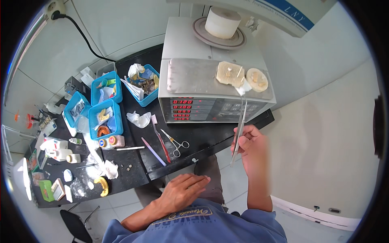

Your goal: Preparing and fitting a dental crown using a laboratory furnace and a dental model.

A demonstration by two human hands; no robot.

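My right hand (251, 143) grips long metal tweezers (239, 135) between thumb and fingers. The far end of the tweezers points up to the metal shelf (192, 77) of a grey furnace-like machine, close to a small white crumpled piece (243, 88). Beside that piece on the shelf lie a ridged, cream-coloured firing tray (230, 77) with small bits on it and a round cream disc (257, 81) bearing small pieces. My left hand (182, 192) is held in front of my shirt, fingers stretched out, with nothing in it.
Scissor-like forceps (176, 143), a red toothbrush (161, 139) and a purple stick (154, 152) lie on the black bench. Blue baskets (106, 117) with assorted items, bottles (63, 154) and a yellow arch-shaped piece (103, 186) are to the left. A white cylinder (223, 24) stands on the machine.
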